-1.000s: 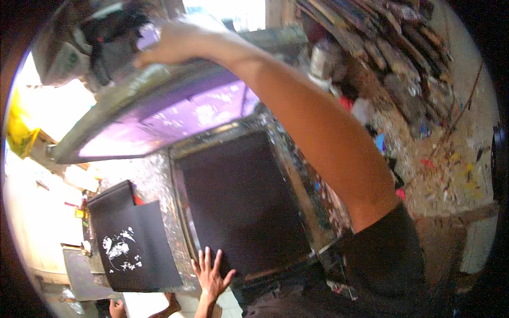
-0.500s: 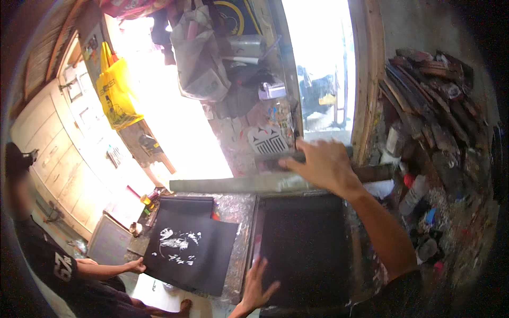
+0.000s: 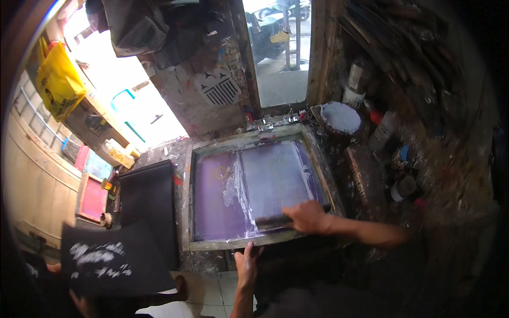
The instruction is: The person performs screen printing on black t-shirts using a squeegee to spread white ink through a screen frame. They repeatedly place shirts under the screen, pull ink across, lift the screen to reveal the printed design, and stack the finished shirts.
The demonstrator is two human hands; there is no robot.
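Observation:
A wooden screen-printing frame (image 3: 186,212) lies flat on the bench, its purple mesh smeared with white ink. My right hand (image 3: 310,217) is closed around a dark squeegee (image 3: 273,221) that rests on the mesh near the frame's close right part. At the near rail, my left hand (image 3: 246,264) grips the edge with its fingertips; part of its grip is hidden. Dark material (image 3: 297,254) shows below the near rail.
At lower left another person's hands (image 3: 79,303) hold a black sheet (image 3: 114,262) with a blurred white print. A stack of black sheets (image 3: 148,196) lies left of the frame. A tub of whitish ink (image 3: 340,117) and bottles (image 3: 356,85) stand at the far right.
The frame has come down flat over the bench. My right hand has taken hold of the squeegee, and my left has moved to the near rail. The other person's printed sheet has moved lower left.

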